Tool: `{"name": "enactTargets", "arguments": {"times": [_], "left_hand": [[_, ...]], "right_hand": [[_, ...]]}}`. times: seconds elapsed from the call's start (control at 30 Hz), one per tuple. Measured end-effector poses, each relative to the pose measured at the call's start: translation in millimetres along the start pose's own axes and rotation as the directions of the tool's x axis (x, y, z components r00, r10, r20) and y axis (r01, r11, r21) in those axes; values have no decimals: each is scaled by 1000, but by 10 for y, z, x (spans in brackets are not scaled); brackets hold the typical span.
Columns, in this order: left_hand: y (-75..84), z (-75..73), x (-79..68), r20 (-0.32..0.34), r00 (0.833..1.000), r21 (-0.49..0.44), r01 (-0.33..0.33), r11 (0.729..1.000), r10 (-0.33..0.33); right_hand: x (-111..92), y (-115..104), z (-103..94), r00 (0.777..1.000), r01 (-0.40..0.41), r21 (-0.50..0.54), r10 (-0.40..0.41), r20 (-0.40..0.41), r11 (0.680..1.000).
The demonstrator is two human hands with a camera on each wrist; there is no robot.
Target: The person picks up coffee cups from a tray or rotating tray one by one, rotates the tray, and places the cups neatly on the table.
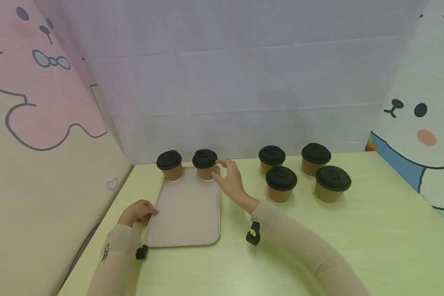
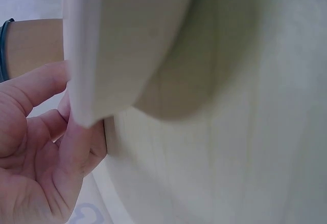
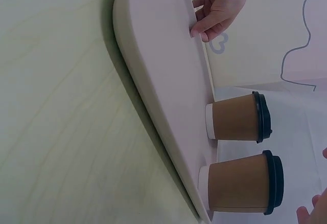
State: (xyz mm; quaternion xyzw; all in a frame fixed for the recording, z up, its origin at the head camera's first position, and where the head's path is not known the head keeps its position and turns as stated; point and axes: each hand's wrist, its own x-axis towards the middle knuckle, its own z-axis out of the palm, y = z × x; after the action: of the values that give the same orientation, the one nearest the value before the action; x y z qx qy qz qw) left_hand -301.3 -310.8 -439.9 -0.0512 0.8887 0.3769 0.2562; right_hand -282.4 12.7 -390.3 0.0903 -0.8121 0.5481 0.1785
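Observation:
A pale pinkish tray [image 1: 186,216] lies on the table, bearing two brown paper cups with black lids at its far end. The left cup [image 1: 172,166] stands at the far left corner, the right cup [image 1: 205,165] at the far right corner. My left hand [image 1: 138,212] pinches the tray's left edge, its thumb over the rim and fingers underneath, as the left wrist view shows. My right hand [image 1: 229,181] is beside the right cup, thumb and fingers spread. In the right wrist view, a gap shows between the fingertips [image 3: 304,215] and that cup's lid.
Several more lidded cups stand on the table right of the tray, among them a near left one [image 1: 281,183] and a near right one [image 1: 331,183]. A white cloth [image 1: 237,82] hangs behind the table [image 1: 251,267]. Printed cartoon panels rise at both sides.

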Motion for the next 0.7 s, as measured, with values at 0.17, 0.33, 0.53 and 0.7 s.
{"name": "enactTargets", "arguments": {"times": [0.17,0.33,0.53,0.7], "left_hand": [[82,26,-108,-49,998,7,51,999,-50],[86,31,-118,-54,997,0,56,998,-55],[87,40,-108,-56,997,3,53,999,-53],[80,36,-90,-59,997,-3,49,999,-49]], "right_hand": [[17,42,57,1000,-18,18,18,-18,1000],[21,74,118,999,-45,34,46,-18,998],[18,81,163,997,-71,33,70,7,997],[38,88,189,997,-80,6,80,23,997]]}}
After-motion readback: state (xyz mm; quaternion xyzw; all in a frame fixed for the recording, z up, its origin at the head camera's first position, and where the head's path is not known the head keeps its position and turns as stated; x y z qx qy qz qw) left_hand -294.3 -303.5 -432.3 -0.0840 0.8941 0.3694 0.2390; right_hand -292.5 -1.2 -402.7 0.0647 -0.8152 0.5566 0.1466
